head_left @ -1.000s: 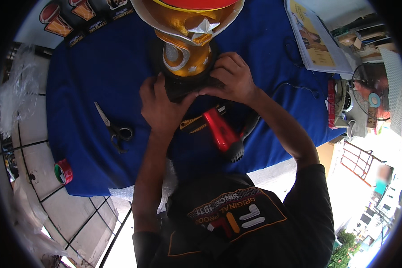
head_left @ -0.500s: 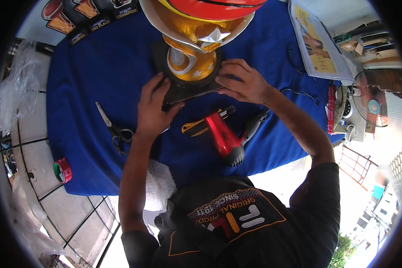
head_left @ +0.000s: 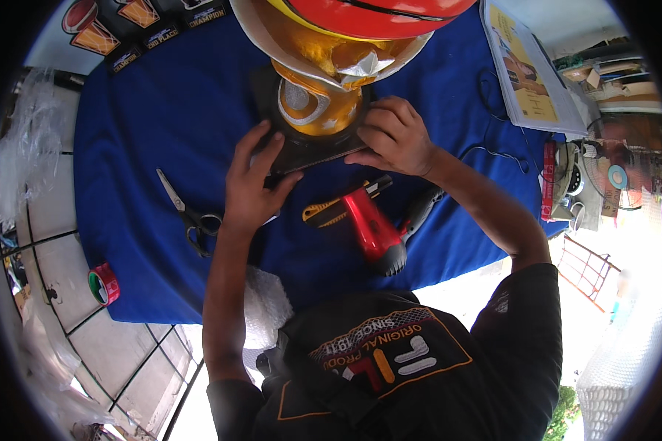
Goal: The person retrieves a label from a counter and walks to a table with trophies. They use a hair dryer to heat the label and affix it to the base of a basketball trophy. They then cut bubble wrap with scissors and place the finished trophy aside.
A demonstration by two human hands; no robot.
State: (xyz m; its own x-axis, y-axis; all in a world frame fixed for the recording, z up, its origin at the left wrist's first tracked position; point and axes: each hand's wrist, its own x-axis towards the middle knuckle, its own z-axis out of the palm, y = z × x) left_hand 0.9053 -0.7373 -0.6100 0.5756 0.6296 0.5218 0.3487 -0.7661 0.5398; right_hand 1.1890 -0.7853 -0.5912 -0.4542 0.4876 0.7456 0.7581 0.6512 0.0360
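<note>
A large trophy (head_left: 320,103) stands at the far middle of the table, with a gold stem, a silver-rimmed cup and a red and yellow ball on top that runs out of the picture. Its square black base (head_left: 312,156) points one edge toward me. My left hand (head_left: 254,176) grips the base's near left corner, fingers along the side and thumb at the front edge. At the near right corner, my right hand (head_left: 397,136) holds the base with curled fingers; its fingertips are partly hidden. Just in front lie a red hair dryer (head_left: 371,228) and a yellow and black cutter knife (head_left: 327,213).
Scissors (head_left: 187,213) lie left of my left forearm. A roll of red tape (head_left: 104,284) sits at the table's left edge. Flat trophy plaques (head_left: 136,33) stand far left. A plastic-covered paper stack (head_left: 529,73) and a dark cord (head_left: 496,153) are at right. Bubble wrap (head_left: 265,301) hangs at the near edge.
The trophy's cup and ball have shifted slightly to the right. My right hand's fingers have curled in more against the base; my left hand has stayed at its corner.
</note>
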